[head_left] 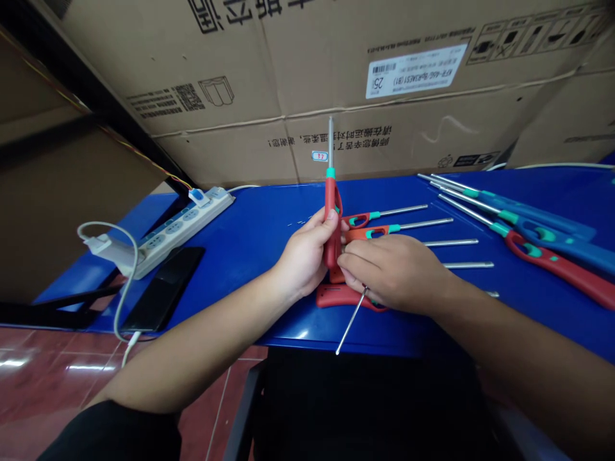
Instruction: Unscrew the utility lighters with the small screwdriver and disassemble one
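My left hand [307, 250] is closed round a red long-nosed lighter [330, 192], held upright with its metal tube pointing up and a teal collar below the tube. My right hand [391, 269] is at the lower part of this lighter, its fingers pinched together round a thin metal rod [352, 322]. The rod's free end slants down toward the table's front edge; its other end is hidden in my fingers. Beneath my hands lies a red lighter [336, 296]. Behind my right hand, an orange lighter [375, 232] and others lie with tubes pointing right.
More red and blue lighters [552, 256] lie together on the right of the blue table [240, 275]. On the left are a white power strip [185, 221] with plugs and a black phone [166, 288] on a cable. A large cardboard box [216, 141] stands along the back.
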Tool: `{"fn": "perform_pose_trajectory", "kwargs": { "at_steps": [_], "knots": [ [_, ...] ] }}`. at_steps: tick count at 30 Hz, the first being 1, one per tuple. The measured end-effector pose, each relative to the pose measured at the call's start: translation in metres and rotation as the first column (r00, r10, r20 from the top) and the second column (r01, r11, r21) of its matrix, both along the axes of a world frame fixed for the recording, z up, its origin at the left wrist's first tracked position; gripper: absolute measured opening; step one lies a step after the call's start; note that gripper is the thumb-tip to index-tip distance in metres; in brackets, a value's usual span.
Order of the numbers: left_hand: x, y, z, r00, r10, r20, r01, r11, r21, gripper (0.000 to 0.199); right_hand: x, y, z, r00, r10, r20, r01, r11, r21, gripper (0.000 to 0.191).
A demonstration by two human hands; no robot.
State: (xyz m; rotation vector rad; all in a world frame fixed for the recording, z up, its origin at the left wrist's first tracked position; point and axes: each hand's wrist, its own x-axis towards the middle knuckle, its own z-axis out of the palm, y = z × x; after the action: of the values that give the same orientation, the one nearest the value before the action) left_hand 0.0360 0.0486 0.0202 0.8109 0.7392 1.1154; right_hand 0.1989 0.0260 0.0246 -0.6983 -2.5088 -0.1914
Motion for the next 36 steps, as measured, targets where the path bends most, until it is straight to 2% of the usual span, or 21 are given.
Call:
{"fn": "perform_pose_trajectory", "kwargs": {
  "at_steps": [2,4,5,7,10,14,18,20,22,24,25,26,30,36],
  "knots": [
    [0.000,0.002,0.001,0.999,0.029,0.015,-0.030,0.999,0.012,0.014,-0.001,0.001,-0.002,0.989,-0.090,-0.121,0.074,0.989,-0.131,0.017],
    [-0.001,0.003,0.002,0.997,0.070,0.041,-0.072,0.996,0.049,0.013,-0.004,0.001,-0.004,0.940,-0.257,-0.226,0.180,0.934,-0.309,0.013],
    [-0.001,0.004,0.002,0.995,0.091,0.052,-0.094,0.993,0.069,0.013,-0.006,0.002,-0.005,0.913,-0.332,-0.236,0.225,0.894,-0.388,0.016],
    [-0.001,0.003,0.003,0.989,0.129,0.068,-0.135,0.985,0.103,0.014,-0.012,0.001,-0.005,0.895,-0.408,-0.179,0.282,0.829,-0.483,0.024],
    [0.001,0.000,0.001,0.982,0.175,0.066,-0.184,0.968,0.169,0.015,-0.022,-0.003,-0.005,0.909,-0.405,-0.099,0.303,0.806,-0.508,0.027],
    [0.003,-0.004,-0.006,0.969,0.247,0.016,-0.241,0.926,0.292,0.017,-0.030,-0.008,-0.005,0.905,-0.410,-0.112,0.305,0.810,-0.501,0.022],
    [0.003,-0.006,-0.009,0.946,0.307,-0.101,-0.225,0.851,0.475,0.024,-0.030,-0.006,-0.006,0.897,-0.380,-0.226,0.172,0.771,-0.614,0.017],
    [0.002,-0.005,-0.010,0.933,0.322,-0.160,-0.180,0.804,0.567,0.031,-0.029,-0.003,-0.007,0.874,-0.387,-0.292,0.059,0.683,-0.728,0.016],
    [0.002,-0.004,-0.013,0.918,0.335,-0.214,-0.132,0.764,0.632,0.041,-0.028,0.001,-0.008,0.847,-0.416,-0.331,-0.067,0.535,-0.842,0.014],
    [0.001,-0.003,-0.016,0.899,0.351,-0.264,-0.091,0.737,0.670,0.048,-0.027,0.004,-0.009,0.820,-0.443,-0.362,-0.190,0.385,-0.903,0.011],
    [0.001,-0.003,-0.017,0.889,0.358,-0.286,-0.074,0.728,0.682,0.049,-0.026,0.005,-0.009,0.808,-0.457,-0.372,-0.227,0.341,-0.912,0.008],
    [0.000,-0.003,-0.019,0.880,0.365,-0.304,-0.061,0.722,0.689,0.050,-0.026,0.006,-0.008,0.797,-0.473,-0.377,-0.238,0.328,-0.914,0.006],
    [0.000,-0.004,-0.019,0.858,0.403,-0.319,-0.053,0.687,0.724,0.050,-0.023,0.005,-0.003,0.768,-0.537,-0.351,-0.163,0.366,-0.916,0.001],
    [0.000,-0.005,-0.016,0.872,0.385,-0.301,-0.045,0.677,0.735,0.046,-0.023,0.003,0.003,0.728,-0.593,-0.344,-0.149,0.352,-0.924,0.003]
  ]
}}
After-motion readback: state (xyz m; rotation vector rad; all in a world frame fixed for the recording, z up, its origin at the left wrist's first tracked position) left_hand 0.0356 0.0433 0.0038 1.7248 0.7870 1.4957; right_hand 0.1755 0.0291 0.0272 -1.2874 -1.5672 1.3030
